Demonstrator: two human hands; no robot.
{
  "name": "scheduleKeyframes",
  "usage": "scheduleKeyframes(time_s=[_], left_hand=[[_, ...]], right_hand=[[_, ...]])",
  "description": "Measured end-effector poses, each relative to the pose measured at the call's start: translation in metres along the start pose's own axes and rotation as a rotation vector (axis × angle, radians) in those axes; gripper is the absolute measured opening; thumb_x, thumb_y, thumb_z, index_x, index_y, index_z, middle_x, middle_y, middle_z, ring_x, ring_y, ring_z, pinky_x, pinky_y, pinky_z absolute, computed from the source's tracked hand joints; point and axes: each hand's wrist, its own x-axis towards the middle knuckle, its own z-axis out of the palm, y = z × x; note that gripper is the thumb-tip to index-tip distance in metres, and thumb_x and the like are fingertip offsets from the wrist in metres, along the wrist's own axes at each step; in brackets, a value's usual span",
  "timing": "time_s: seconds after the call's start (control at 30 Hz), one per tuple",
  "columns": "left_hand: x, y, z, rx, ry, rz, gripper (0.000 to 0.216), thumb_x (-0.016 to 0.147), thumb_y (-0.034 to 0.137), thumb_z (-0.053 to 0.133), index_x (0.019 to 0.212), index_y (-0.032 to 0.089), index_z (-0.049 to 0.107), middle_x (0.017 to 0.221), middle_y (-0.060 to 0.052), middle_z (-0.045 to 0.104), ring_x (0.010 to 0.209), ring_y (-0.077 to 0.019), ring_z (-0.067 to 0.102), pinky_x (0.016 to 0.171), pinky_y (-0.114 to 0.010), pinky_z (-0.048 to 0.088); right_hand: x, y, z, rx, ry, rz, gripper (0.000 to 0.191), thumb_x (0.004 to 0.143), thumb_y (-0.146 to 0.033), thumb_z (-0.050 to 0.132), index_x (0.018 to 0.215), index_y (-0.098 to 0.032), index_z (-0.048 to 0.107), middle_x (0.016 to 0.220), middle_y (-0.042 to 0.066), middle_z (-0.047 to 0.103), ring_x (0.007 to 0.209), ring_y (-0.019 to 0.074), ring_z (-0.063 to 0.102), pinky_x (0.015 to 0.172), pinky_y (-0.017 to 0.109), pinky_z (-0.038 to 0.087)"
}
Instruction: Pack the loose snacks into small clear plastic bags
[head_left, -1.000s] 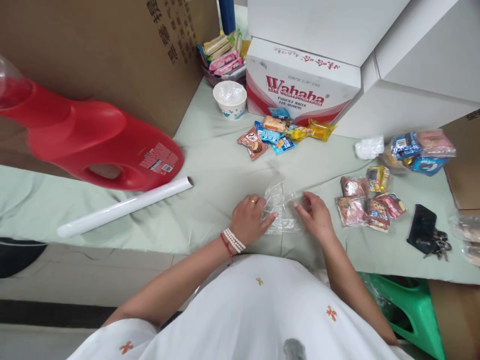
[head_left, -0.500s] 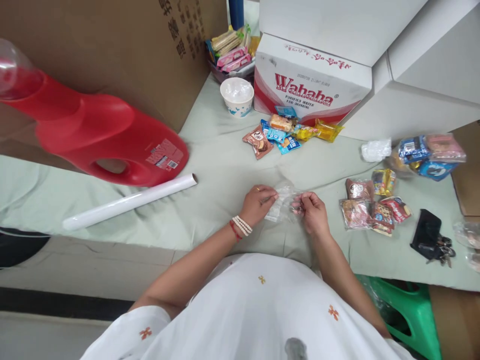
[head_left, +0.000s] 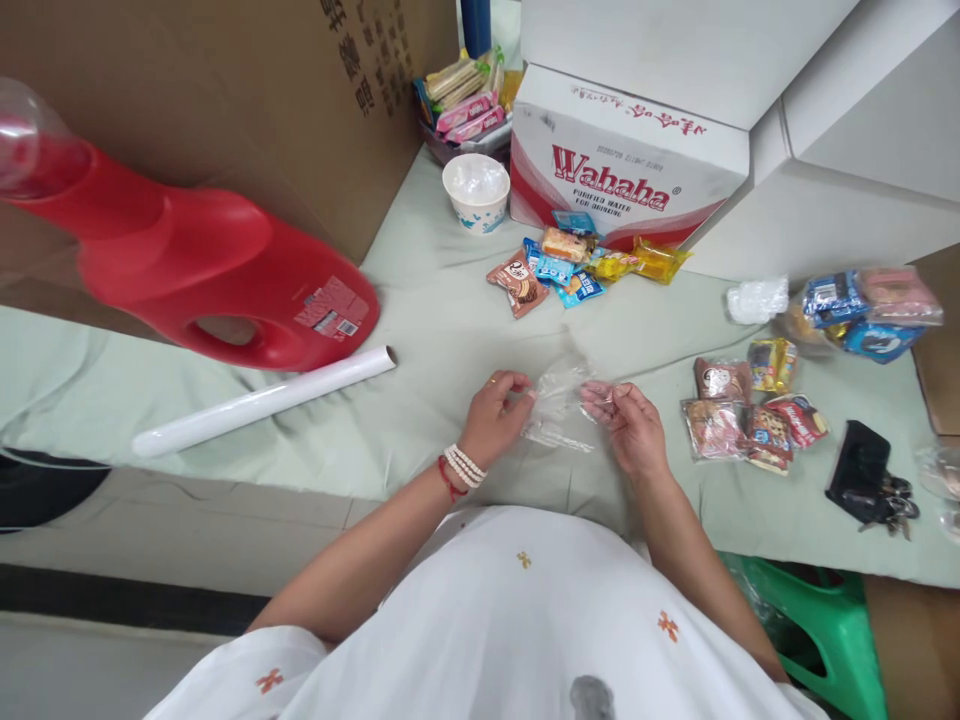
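Note:
A clear plastic bag (head_left: 559, 405) is stretched between my two hands, just above the green cloth. My left hand (head_left: 496, 415), with beads at the wrist, pinches the bag's left side. On its right side, my right hand (head_left: 630, 425) grips the film between thumb and fingers, and some of those fingers show through the plastic. To the right of my right hand lies a group of wrapped snacks (head_left: 718, 428). Beyond the bag, a pile of small snack packets (head_left: 555, 268) lies before the Wahaba-style red and white carton (head_left: 622, 180).
A paper cup (head_left: 477, 195) stands by a snack-filled basket (head_left: 442, 150). At left are a red jug (head_left: 225, 265) and a white tube (head_left: 266, 402). On the right lie a filled snack bag (head_left: 862, 310), a black pouch with keys (head_left: 859, 465), and a green stool (head_left: 825, 630) below.
My left hand has moved a little left and the hands are farther apart. The bag is now spread wider between them.

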Motion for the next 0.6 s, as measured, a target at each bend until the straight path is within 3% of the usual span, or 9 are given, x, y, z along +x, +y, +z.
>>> scheduleKeyframes(time_s=[0.1,0.2,0.3,0.4,0.53,0.6], left_hand=[[0.002,0.012,0.011,0.033,-0.079,0.023,0.027,0.08,0.04,0.075,0.101,0.023,0.07,0.103,-0.006,0.073,0.094,-0.0238,0.066,0.084,-0.035,0.051],[0.008,0.014,0.02,-0.033,-0.073,-0.006,0.019,0.079,0.04,0.075,0.086,0.023,0.072,0.088,-0.004,0.072,0.084,-0.0219,0.064,0.082,-0.035,0.05],[0.014,0.01,0.021,-0.321,-0.011,-0.163,0.02,0.08,0.042,0.071,0.079,0.022,0.068,0.072,0.001,0.065,0.072,-0.0167,0.06,0.071,-0.03,0.048],[0.016,0.006,0.014,-0.657,0.049,-0.37,0.023,0.072,0.038,0.075,0.079,0.022,0.062,0.073,0.002,0.066,0.068,-0.0145,0.061,0.063,-0.027,0.048],[0.013,0.004,-0.002,-0.955,0.021,-0.515,0.02,0.063,0.027,0.071,0.074,0.021,0.054,0.081,-0.002,0.07,0.077,-0.019,0.07,0.067,-0.032,0.056],[0.014,0.005,-0.007,-0.969,0.007,-0.57,0.021,0.066,0.033,0.069,0.076,0.022,0.054,0.088,-0.003,0.072,0.078,-0.021,0.072,0.063,-0.032,0.055]], right_hand=[[-0.006,-0.003,0.009,0.032,-0.099,0.008,0.037,0.08,-0.052,0.08,0.078,-0.024,0.056,0.109,0.007,0.078,0.1,0.0246,0.075,0.091,0.043,0.06],[-0.008,-0.004,0.01,0.0,-0.086,-0.005,0.036,0.082,-0.054,0.078,0.08,-0.024,0.057,0.104,0.006,0.078,0.093,0.0239,0.075,0.084,0.042,0.061],[-0.006,-0.003,-0.001,-0.062,0.081,-0.028,0.039,0.08,-0.057,0.078,0.084,-0.025,0.056,0.096,0.003,0.077,0.078,0.0215,0.073,0.068,0.036,0.061],[-0.004,0.0,-0.016,-0.087,0.211,-0.008,0.038,0.078,-0.055,0.076,0.085,-0.025,0.054,0.088,0.001,0.074,0.066,0.0179,0.069,0.055,0.03,0.055],[-0.006,0.006,-0.027,-0.123,0.233,0.036,0.034,0.078,-0.052,0.075,0.081,-0.024,0.055,0.082,0.0,0.072,0.061,0.0159,0.065,0.051,0.027,0.05],[-0.009,0.007,-0.03,-0.176,0.196,0.025,0.033,0.078,-0.052,0.075,0.079,-0.024,0.058,0.081,0.0,0.072,0.061,0.0157,0.063,0.053,0.028,0.052]])
